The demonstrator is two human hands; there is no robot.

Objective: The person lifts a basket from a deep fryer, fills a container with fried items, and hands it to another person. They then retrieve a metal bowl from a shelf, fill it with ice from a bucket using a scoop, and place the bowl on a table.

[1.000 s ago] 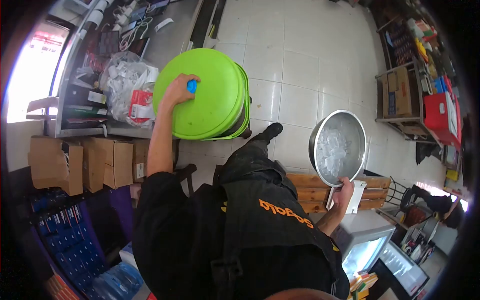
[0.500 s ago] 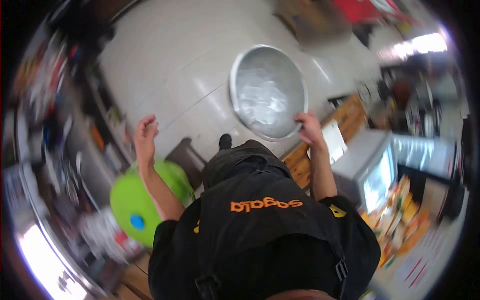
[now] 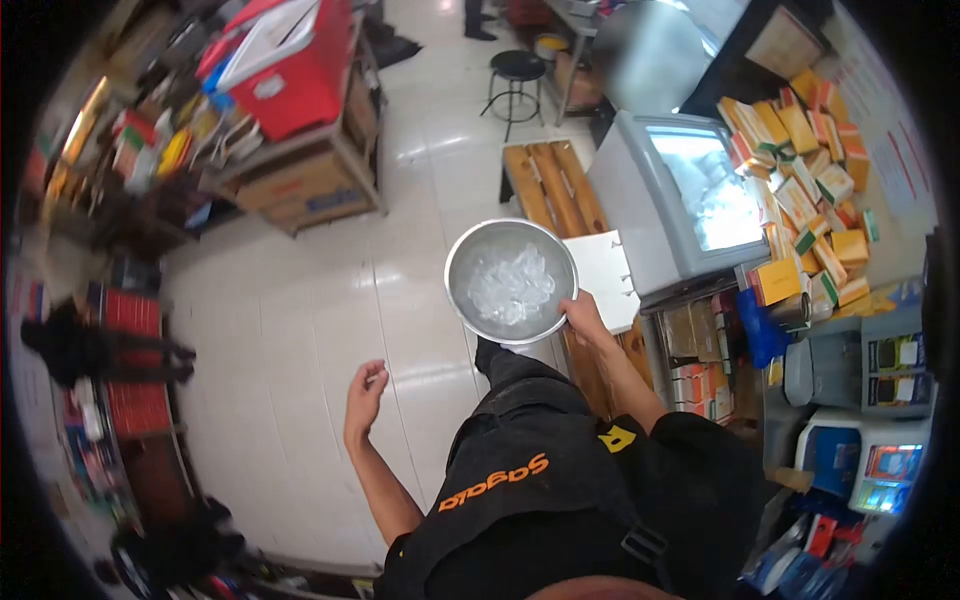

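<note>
My right hand [image 3: 585, 318] grips the rim of a round metal basin [image 3: 461, 315] at its right side, fingers wrapped over the edge. Inside the basin lies a heap of clear, glassy-looking pieces [image 3: 512, 285]. The basin hangs in front of my legs, over the floor, and overlaps a white board on the wooden bench in this view. My left hand [image 3: 366, 392] hangs free to the left above the floor tiles, its fingers loosely curled with nothing in them.
On the right are a wooden bench [image 3: 545, 185], a grey display case [image 3: 640, 190] and piled small boxes [image 3: 800, 200]. A red cooler [image 3: 300, 95] tops a table at upper left. A black stool [image 3: 517, 66] stands ahead. A person [image 3: 70, 345] is at far left.
My view has turned rightward and the basin has come nearer my legs, still in my right hand. The green object by my left arm has left the view.
</note>
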